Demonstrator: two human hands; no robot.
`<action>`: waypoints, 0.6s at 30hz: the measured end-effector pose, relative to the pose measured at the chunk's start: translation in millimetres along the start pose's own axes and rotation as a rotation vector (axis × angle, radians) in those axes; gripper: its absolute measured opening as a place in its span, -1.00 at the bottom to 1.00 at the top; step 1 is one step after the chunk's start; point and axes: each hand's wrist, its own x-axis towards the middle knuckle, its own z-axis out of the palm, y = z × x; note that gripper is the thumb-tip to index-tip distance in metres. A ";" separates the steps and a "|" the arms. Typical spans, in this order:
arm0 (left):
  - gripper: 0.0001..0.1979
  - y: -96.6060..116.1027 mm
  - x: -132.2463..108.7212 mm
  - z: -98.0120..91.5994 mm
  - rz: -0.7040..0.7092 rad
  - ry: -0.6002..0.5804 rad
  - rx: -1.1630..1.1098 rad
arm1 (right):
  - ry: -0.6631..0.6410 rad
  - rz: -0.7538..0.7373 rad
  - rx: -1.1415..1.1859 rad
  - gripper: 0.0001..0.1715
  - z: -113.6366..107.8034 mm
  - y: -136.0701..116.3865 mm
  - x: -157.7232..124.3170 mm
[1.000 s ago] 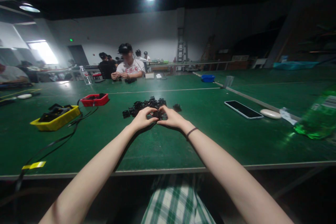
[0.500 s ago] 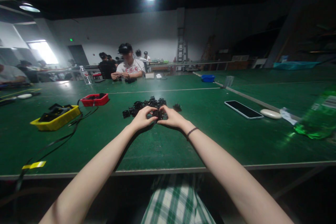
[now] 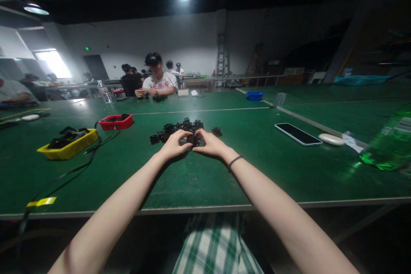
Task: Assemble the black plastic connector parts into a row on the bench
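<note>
Both hands on one small black part (image 3: 193, 139), approx. centre of desk (image 3: 205, 184), straight ahead of the wearer. L hand (image 3: 174, 144) has it from the left, R hand (image 3: 210, 142) from the right, thumbs & fingertips pinched in on it. Neither is nearer; part sits betw. the two sets of tips. Long axis: can't tell (too small/dark from here, fingers cover most of it).

Key relation: pile (image 3: 170, 127) of similar black pcs is just beyond the fingertips, long way running L–R, with more of it out past the L hand. Near side partly hidden behind the hands, so can't confirm whether the held pc touches it. One loose piece (image 3: 217, 131) sits apart off the pile's right end, just past R hand, i.e. R is closer to that one.

Left of the L arm: yellow tray (image 3: 72, 150) w/ black pcs in it, red tray (image 3: 107, 126) farther back, also w/ black pcs. Black cable (image 3: 87, 160) runs past the yellow tray's right side toward the front edge, so it lies betw. L hand and that tray. Pile crowds the far side of the hands.

Well off to the right: phone (image 3: 297, 134), pale oval case (image 3: 331, 139), crumpled tissue (image 3: 351, 142), green bottle (image 3: 390, 145).
</note>
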 end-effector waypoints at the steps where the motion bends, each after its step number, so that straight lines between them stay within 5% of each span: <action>1: -0.65 0.1 0.0 0.0 0.001 0.000 -0.001 | -0.001 -0.001 0.001 -0.39 -0.2 -0.3 -0.1; 18: -0.66 2.2 0.6 0.2 -0.003 -0.004 -0.016 | 0.000 -0.002 0.021 -0.41 -1.2 -2.7 -0.6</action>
